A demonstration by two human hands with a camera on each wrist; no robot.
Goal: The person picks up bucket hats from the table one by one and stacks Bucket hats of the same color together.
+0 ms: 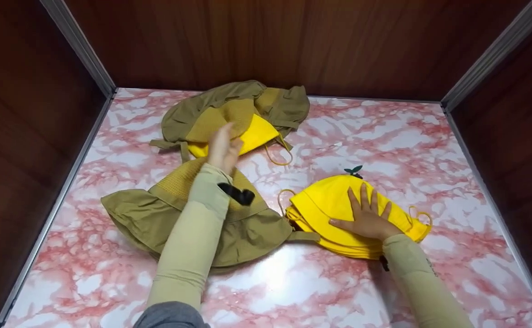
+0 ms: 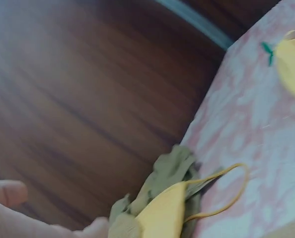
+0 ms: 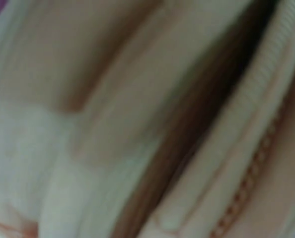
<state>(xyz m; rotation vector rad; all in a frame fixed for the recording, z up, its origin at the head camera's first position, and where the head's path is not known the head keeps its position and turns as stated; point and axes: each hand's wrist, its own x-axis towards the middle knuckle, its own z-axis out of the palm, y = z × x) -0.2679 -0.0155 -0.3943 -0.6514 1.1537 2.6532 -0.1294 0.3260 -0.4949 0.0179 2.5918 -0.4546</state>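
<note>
My right hand rests with spread fingers on a stack of yellow bucket hats, the top one carrying a small green sprout. My left hand is over the front of the back pile, where an olive sun hat lies with a yellow hat partly under it. In the left wrist view its fingers are apart, with no grip visible. Another olive sun hat lies beneath my left forearm. The right wrist view is blurred, filled by close fabric layers.
Dark wood panels stand at the back and both sides of the pink marbled table. A yellow cord loop hangs from the back yellow hat. An olive strap reaches the yellow stack.
</note>
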